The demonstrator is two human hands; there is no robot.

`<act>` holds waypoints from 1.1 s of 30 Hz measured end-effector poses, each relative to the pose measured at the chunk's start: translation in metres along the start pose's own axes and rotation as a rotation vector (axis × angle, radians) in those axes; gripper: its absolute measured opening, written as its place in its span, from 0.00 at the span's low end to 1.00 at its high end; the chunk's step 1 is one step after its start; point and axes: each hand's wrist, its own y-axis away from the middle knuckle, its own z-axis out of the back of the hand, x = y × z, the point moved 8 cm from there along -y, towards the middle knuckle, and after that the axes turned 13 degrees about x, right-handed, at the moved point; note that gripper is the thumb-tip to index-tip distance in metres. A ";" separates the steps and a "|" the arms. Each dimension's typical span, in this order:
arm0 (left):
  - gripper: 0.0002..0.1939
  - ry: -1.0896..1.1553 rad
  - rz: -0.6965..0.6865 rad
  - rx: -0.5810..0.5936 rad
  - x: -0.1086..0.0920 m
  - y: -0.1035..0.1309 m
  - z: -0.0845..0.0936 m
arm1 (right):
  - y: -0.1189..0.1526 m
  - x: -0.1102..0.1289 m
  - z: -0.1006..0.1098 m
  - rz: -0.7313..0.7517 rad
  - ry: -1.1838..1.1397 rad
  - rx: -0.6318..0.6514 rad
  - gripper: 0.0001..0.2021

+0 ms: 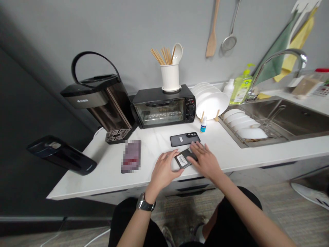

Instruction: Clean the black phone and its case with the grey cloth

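Countertop [154, 142] bears a dark phone [184, 159], left hand [164, 168] clamped around one end, right hand [205, 160] over the other, its grip unclear.

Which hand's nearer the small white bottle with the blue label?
Right. The right hand is on the bottle's near side, at the dark slab's right end; the left hand is farther off, at the slab's left end.

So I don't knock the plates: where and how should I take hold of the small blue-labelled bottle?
I'd pinch the small bottle around its labelled body, below its white top, coming from the near side with the right hand. It stands upright and narrow; the plates stand close behind it, while the near side looks more open.
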 end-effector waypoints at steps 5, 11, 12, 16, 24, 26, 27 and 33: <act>0.39 0.021 0.001 0.016 0.002 0.000 -0.002 | 0.011 0.047 -0.014 0.274 -0.108 0.102 0.33; 0.38 0.018 -0.001 0.006 -0.003 0.000 0.001 | 0.003 -0.014 0.002 -0.074 0.021 -0.041 0.29; 0.39 0.017 0.003 0.005 -0.003 0.000 0.001 | 0.005 -0.007 0.000 -0.033 0.017 -0.034 0.30; 0.38 0.023 0.008 0.015 -0.001 0.001 0.000 | 0.016 0.037 -0.014 0.254 -0.033 0.092 0.33; 0.38 0.027 -0.002 0.008 -0.001 0.001 0.000 | 0.007 0.015 -0.002 0.013 -0.007 -0.020 0.32; 0.39 0.038 0.002 0.024 0.000 0.000 0.000 | 0.011 0.046 -0.010 0.176 -0.060 0.048 0.34; 0.39 0.042 0.001 0.028 0.000 0.000 -0.001 | 0.012 0.055 -0.014 0.219 -0.081 0.075 0.34; 0.38 0.010 0.013 0.003 -0.002 0.000 0.001 | 0.000 0.002 -0.004 -0.088 -0.017 -0.033 0.29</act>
